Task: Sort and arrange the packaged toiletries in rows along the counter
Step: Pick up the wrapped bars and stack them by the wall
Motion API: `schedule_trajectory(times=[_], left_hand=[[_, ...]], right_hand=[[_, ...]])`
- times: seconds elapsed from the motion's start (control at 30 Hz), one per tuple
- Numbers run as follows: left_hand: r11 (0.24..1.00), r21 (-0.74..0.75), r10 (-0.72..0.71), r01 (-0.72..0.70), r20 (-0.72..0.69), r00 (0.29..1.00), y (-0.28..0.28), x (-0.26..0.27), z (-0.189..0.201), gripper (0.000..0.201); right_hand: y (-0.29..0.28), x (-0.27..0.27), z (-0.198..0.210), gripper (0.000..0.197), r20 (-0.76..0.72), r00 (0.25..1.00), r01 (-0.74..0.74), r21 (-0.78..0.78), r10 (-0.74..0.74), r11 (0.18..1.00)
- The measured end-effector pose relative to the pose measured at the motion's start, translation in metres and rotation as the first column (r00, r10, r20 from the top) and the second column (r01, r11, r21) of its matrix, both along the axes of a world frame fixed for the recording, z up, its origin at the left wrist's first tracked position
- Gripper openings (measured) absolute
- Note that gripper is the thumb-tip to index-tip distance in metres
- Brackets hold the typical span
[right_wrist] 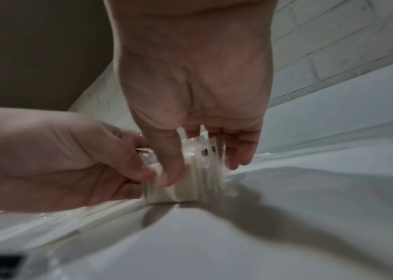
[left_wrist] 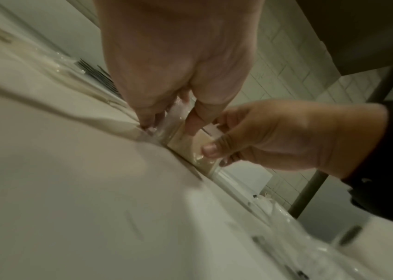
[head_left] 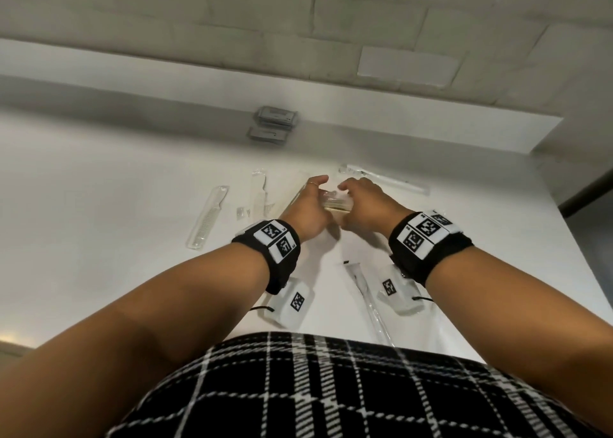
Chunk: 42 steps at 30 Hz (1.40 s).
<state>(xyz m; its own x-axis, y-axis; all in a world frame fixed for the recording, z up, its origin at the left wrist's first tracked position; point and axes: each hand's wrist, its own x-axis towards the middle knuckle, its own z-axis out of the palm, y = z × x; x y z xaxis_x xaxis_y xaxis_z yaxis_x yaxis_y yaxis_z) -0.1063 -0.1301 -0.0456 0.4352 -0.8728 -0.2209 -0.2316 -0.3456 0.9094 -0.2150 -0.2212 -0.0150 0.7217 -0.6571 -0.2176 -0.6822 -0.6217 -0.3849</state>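
A small stack of clear packets (head_left: 335, 203) with cream contents stands on edge on the white counter (head_left: 116, 179), mid-way back. My left hand (head_left: 320, 189) grips its left side and my right hand (head_left: 345, 189) grips its right side. In the left wrist view my left hand (left_wrist: 169, 125) pinches the stack (left_wrist: 183, 144) between thumb and fingers, and the right hand's thumb (left_wrist: 210, 149) presses its near face. The right wrist view shows my right hand (right_wrist: 202, 166) curled over the stack (right_wrist: 190, 191), with the left hand (right_wrist: 142, 159) holding beside it.
To the left lie two packaged combs (head_left: 208, 217) (head_left: 260, 193) and a tiny packet (head_left: 241, 212). A wrapped toothbrush (head_left: 384, 180) sits behind my right hand, another long packet (head_left: 368, 301) near the front edge. Two grey boxes (head_left: 275, 116) rest against the back ledge.
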Motion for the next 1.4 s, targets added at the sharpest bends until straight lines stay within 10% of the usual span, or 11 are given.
schedule_trajectory(times=[0.2, 0.43, 0.93, 1.1, 1.23, 1.4], left_hand=[[0.997, -0.065, 0.045, -0.044, 0.014, 0.999, -0.001, -0.008, -0.004, 0.081], [0.993, -0.108, 0.048, -0.046, 0.019, 0.999, -0.003, -0.017, -0.010, 0.078], [0.997, 0.051, -0.068, 0.056, 0.287, 0.955, 0.000, -0.018, -0.005, 0.054], [0.984, -0.104, 0.167, -0.147, 0.227, 0.960, -0.009, -0.010, 0.020, 0.056], [0.964, -0.094, 0.226, -0.248, -0.192, 0.955, -0.021, -0.003, 0.049, 0.069], [0.940, -0.121, 0.247, -0.317, -0.396, 0.884, -0.042, 0.017, 0.063, 0.067]], right_hand=[[0.004, -0.017, -0.004, 0.089, -0.039, 0.999, 0.034, 0.233, -0.026, 0.972], [0.010, -0.016, -0.013, 0.041, -0.009, 0.998, -0.056, -0.148, 0.055, 0.987], [0.019, -0.018, -0.001, 0.032, -0.174, 0.964, -0.242, -0.280, 0.199, 0.929], [0.001, 0.002, 0.022, 0.033, 0.124, 0.986, 0.109, 0.036, -0.113, 0.993], [-0.003, 0.017, 0.047, 0.023, 0.423, 0.819, 0.161, 0.479, -0.388, 0.863], [-0.007, 0.038, 0.054, 0.010, 0.409, 0.748, 0.148, 0.665, -0.522, 0.732]])
